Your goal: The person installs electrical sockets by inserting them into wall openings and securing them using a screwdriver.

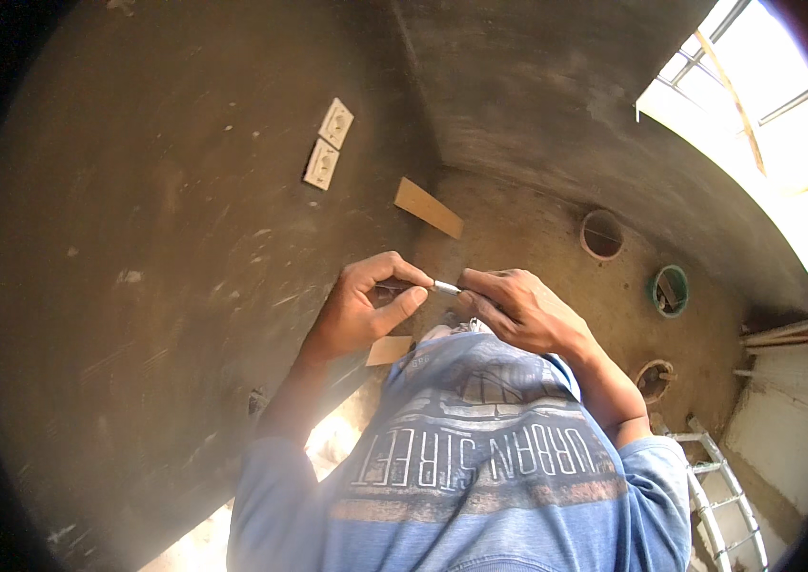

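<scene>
A short, thin, silvery metal piece [446, 287] sat at the middle of the view, held level between the two hands, just above the chest of a blue printed shirt [480, 448]. The left hand [366, 310] pinched its nine o'clock end, thumb and forefinger pressed together on it and the other fingers [394, 272] curled over the top. The right hand [518, 310] met its three o'clock end with fingertips bunched close around it; whether they truly gripped it or only touched it could not be told. Both forearms rose from the six o'clock edge. Just below the left hand, at about six o'clock from it, a small tan card [390, 350] showed beside the shirt collar. At twelve o'clock from the hands a longer tan strip [429, 208] lay tilted against the rough grey plaster wall [137, 286], and farther toward eleven o'clock two pale switch plates [329, 145] were set one above the other, well apart from the hands. The wall around them was bare, leaving open room to nine o'clock. At two to three o'clock round pipe openings [602, 234] pierced the surface, a bright window [766, 114] glared beyond, and a white ladder [723, 496] stood at four o'clock.
</scene>
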`<state>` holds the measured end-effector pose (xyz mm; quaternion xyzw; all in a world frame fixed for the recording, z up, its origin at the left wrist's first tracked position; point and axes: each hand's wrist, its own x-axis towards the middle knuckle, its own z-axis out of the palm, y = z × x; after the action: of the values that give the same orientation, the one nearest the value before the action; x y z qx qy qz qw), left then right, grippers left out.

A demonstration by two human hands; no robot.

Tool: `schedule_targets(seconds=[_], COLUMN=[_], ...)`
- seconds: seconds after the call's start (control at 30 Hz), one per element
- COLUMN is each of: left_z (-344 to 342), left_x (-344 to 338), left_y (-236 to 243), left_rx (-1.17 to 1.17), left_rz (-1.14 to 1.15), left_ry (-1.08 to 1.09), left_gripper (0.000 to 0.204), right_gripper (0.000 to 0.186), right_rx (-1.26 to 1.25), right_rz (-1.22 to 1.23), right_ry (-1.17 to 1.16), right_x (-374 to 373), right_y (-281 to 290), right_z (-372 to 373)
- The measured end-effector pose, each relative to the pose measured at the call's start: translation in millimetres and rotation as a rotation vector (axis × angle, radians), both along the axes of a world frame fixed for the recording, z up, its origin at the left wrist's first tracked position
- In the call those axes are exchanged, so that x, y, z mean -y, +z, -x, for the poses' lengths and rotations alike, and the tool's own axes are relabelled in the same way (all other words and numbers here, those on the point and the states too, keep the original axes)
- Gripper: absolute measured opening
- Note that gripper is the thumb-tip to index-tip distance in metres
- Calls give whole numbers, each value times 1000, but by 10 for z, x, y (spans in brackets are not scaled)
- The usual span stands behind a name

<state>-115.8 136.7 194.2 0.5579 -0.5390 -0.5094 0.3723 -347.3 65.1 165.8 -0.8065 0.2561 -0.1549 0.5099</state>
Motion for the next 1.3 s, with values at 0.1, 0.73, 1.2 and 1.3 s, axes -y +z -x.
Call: schedule_targets(seconds=[0.1, 0.73, 1.2, 1.3], left_z=[-26, -241, 75, 66], left_x=[-105, -837, -1078, -1051], left_y=[51, -188, -642, -707], left_rx=[55, 254, -80, -238], left_rz=[12, 52, 379, 416], left_ry=[1, -102, 578, 602], left_gripper=[9, 8, 21, 25], right_gripper=[21, 22, 40, 42], right_rx=[3, -114, 142, 220], right_rz=[-26, 45, -440, -623], right_ry=[34, 160, -87, -87], right_x=[-76, -692, -1231, -1270], right_y=[-25, -198, -456, -448], right_z=[-4, -220, -617, -741])
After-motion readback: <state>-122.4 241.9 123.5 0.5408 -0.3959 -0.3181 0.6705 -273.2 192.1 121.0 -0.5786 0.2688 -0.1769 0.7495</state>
